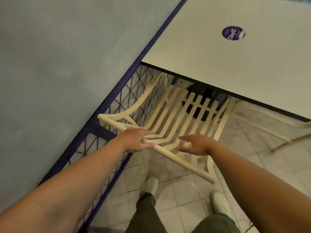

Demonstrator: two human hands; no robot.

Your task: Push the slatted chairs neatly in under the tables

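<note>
A cream slatted chair (170, 118) stands in front of me, its seat partly under the grey table (210, 61). My left hand (138, 140) grips the round top rail of the chair's backrest, fingers wrapped over it. Just to the right of the rail's middle hovers my right hand (195, 144), fingers spread and holding nothing, close above the rail. The chair's front legs are hidden beneath the tabletop.
A purple wire-mesh fence (117, 105) runs along the chair's left side, with grey pavement beyond it. A second cream chair (276, 130) shows at the right under the table. A round purple sticker (233, 33) lies on the tabletop. My shoes stand on the tiled floor (176, 187).
</note>
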